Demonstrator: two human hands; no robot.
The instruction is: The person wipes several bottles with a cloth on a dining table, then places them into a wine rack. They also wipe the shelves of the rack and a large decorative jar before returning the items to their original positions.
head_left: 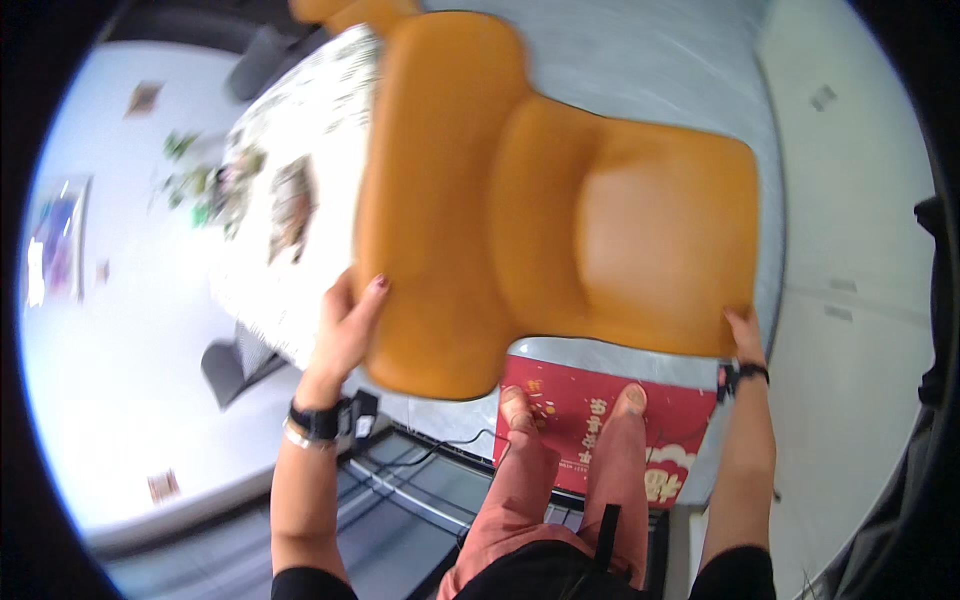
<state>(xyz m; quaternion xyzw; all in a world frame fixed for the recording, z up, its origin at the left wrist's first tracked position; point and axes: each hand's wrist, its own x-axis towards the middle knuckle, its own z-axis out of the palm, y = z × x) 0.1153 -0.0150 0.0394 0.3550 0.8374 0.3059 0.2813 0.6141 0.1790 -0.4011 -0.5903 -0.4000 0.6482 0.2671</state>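
An orange padded chair (540, 217), seat and backrest in one curved piece, spans the space in front of me. My left hand (347, 322) grips the edge of its wide left part, with the thumb on the upholstery and the fingers hidden behind. At the lower right corner of the narrower part, my right hand (745, 335) grips the edge, its fingers mostly out of sight. Dark bands circle both wrists. The chair's legs are hidden, and whether it touches the floor cannot be told.
Below my feet lies a red doormat (570, 420) bearing writing. A table with a white patterned cloth (330, 97) stands left of the chair, a grey chair (225, 371) beside it. White cabinet doors (840, 225) line the right. A black cable (442, 444) runs near the mat.
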